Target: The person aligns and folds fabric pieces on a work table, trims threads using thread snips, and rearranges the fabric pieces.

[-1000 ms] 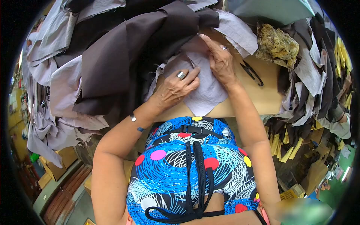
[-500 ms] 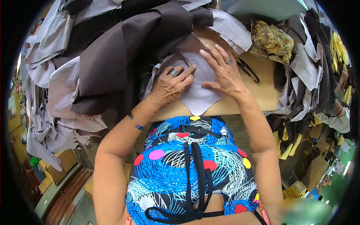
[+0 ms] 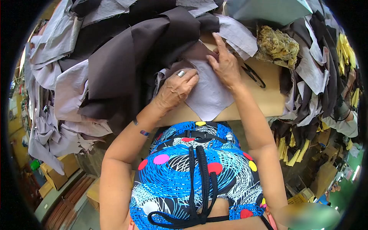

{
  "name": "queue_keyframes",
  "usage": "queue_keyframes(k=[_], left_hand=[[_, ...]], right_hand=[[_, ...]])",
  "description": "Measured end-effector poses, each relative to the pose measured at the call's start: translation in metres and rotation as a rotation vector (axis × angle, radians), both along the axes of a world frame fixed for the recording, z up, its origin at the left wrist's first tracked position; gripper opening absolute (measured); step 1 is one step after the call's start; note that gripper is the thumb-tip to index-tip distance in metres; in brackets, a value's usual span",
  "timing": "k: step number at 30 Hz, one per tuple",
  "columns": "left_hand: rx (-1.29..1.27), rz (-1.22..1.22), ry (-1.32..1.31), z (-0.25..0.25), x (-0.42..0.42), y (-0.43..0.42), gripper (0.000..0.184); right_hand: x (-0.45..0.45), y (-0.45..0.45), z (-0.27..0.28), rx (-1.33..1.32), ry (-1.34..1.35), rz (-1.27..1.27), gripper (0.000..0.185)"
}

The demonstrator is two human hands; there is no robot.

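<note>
A pale lilac fabric piece [image 3: 210, 90] tapers to a point near the front edge of the tan board. A dark brown fabric layer [image 3: 200, 50] adjoins its upper end. My left hand [image 3: 175, 89], wearing a ring, is closed with thumb and fingertips at the left edge of the lilac piece, pinching the cloth there. On the right edge rests my right hand [image 3: 227, 65]; its index finger stretches upward and the thumb is apart from it, touching the brown cloth. Its other fingers are partly hidden. Black thread snips [image 3: 253, 75] lie just right of that hand.
Large dark brown cloth [image 3: 111, 67] and lilac cloth [image 3: 73, 90] heap up on the left. A matted yellowish bundle [image 3: 278, 46] sits at the upper right of the tan board [image 3: 268, 90]. More fabric strips [image 3: 312, 74] hang at right, near another person's arm [image 3: 347, 122].
My right hand has turned from lying flat on the lilac piece to the cloth's upper right edge, index finger pointing up. My left hand stays at the left edge, fingertips drawn closer together.
</note>
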State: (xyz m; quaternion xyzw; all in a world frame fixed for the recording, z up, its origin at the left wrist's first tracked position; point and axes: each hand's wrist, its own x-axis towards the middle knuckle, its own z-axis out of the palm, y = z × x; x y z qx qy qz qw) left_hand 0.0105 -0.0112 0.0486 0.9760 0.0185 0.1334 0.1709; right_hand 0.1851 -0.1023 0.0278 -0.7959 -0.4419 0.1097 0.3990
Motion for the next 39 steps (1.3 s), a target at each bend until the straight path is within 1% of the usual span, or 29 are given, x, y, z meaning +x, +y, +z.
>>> queue_keyframes(k=[3, 4, 10, 13, 16, 19, 22, 28, 31, 34, 37, 39], left_hand=[[0.081, -0.045, -0.031, -0.009, -0.003, 0.008, 0.031], [0.129, -0.055, -0.052, -0.012, -0.005, 0.008, 0.034], [0.284, -0.085, 0.04, -0.016, -0.007, 0.01, 0.034], [0.309, -0.155, 0.067, -0.009, -0.003, 0.009, 0.032], [0.347, -0.144, 0.034, -0.011, -0.001, 0.01, 0.028], [0.323, -0.087, -0.021, -0.016, -0.001, 0.01, 0.027], [0.345, -0.084, 0.002, -0.013, 0.001, 0.006, 0.025], [0.446, -0.196, -0.04, -0.015, 0.001, 0.008, 0.025], [0.473, -0.243, -0.123, -0.017, 0.002, 0.008, 0.026], [0.426, -0.196, -0.109, -0.02, 0.001, 0.006, 0.026], [0.309, -0.164, 0.024, -0.016, 0.0, 0.007, 0.025], [0.201, -0.09, 0.046, -0.017, -0.002, 0.012, 0.026]], right_hand=[[0.001, 0.011, -0.013, 0.143, -0.273, 0.089, 0.07], [0.002, 0.012, -0.013, 0.17, -0.234, 0.11, 0.069], [0.005, 0.013, -0.024, 0.244, -0.137, 0.122, 0.065], [0.004, 0.01, -0.02, 0.205, -0.193, 0.105, 0.062], [0.005, 0.013, -0.025, 0.297, -0.209, 0.121, 0.063], [0.005, 0.012, -0.024, 0.277, -0.241, 0.114, 0.062], [0.003, 0.012, -0.021, 0.253, -0.242, 0.104, 0.06], [0.003, 0.013, -0.022, 0.277, -0.257, 0.11, 0.06], [0.004, 0.013, -0.022, 0.265, -0.204, 0.119, 0.059], [0.005, 0.011, -0.022, 0.248, -0.216, 0.122, 0.058], [0.004, 0.01, -0.021, 0.197, -0.204, 0.11, 0.058], [0.004, 0.011, -0.019, 0.209, -0.215, 0.11, 0.058]])
